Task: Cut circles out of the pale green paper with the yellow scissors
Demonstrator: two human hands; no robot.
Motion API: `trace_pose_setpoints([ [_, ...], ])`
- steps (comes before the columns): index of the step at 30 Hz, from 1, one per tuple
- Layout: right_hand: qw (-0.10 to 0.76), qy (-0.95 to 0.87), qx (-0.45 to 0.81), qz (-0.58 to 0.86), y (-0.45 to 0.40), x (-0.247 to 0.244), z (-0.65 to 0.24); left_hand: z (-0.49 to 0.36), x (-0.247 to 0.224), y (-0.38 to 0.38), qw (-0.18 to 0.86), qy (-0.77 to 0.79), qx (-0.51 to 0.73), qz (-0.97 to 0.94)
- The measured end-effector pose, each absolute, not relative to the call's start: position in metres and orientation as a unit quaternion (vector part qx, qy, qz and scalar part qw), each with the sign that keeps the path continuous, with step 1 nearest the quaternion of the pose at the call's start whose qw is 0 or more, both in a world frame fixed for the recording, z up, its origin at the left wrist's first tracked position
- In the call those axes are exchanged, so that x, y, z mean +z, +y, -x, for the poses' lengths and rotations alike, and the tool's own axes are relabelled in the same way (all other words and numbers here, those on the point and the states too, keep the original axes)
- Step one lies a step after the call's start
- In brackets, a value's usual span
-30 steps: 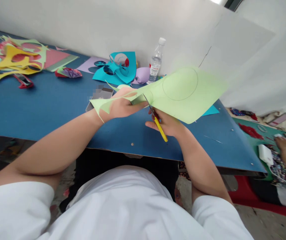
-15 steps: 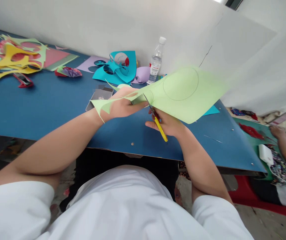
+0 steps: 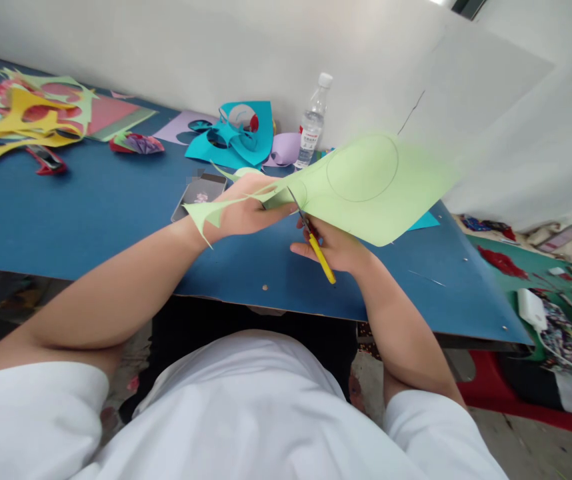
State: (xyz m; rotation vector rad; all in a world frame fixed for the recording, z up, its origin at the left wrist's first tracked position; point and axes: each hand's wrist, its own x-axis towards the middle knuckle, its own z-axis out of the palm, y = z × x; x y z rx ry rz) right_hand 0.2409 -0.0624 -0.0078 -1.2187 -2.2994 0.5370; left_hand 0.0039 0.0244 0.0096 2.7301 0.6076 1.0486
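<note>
Left hand (image 3: 251, 205) half-curled, pinching smooth, curling green paper (image 3: 356, 217), main sheet at 2 o'clock from centre, drawn oval (image 3: 362, 168) on it; right hand (image 3: 335, 247) loosely curled round yellow-handled scissors (image 3: 322, 260), slanting toward 11 o'clock

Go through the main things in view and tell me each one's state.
Light-green paper sheet: bent, partly cut, drawn circle uncut
Yellow-handled metal scissors: blades at the sheet, opening unclear
Left hand: gripping the sheet
Right hand: holding the scissors
Clear plastic bottle: upright, capped, partly filled
Turquoise paper: curled, holes cut out
Grey rectangular phone: flat on the blue table
</note>
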Motion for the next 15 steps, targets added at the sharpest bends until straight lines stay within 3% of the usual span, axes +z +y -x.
trace_pose_setpoints([
  [15, 0.238, -0.839, 0.194, 0.448, -0.0629, -0.0044, -0.2393, -0.0021, 0.0104, 0.0259, 0.085, 0.221, 0.314, -0.92],
])
